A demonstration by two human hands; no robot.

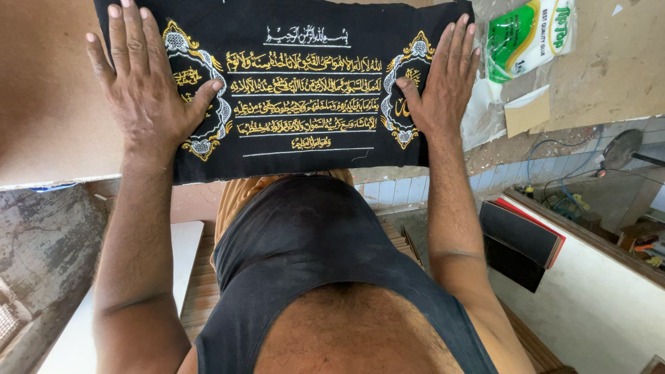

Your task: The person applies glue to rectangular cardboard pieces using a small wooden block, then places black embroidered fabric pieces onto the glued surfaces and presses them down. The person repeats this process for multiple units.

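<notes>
On the brown board bench, left hand and right hand press open, splayed fingers flat onto both ends of the black gold-embroidered rectangular cloth, apparently keeping it taut and smooth.

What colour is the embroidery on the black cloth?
Gold and white on the black cloth, shown best in the head view.

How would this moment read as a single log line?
left hand: flat on black embroidered cloth, left end | right hand: flat on right end | cloth: spread on brown board | nearby: green-white packet
</notes>
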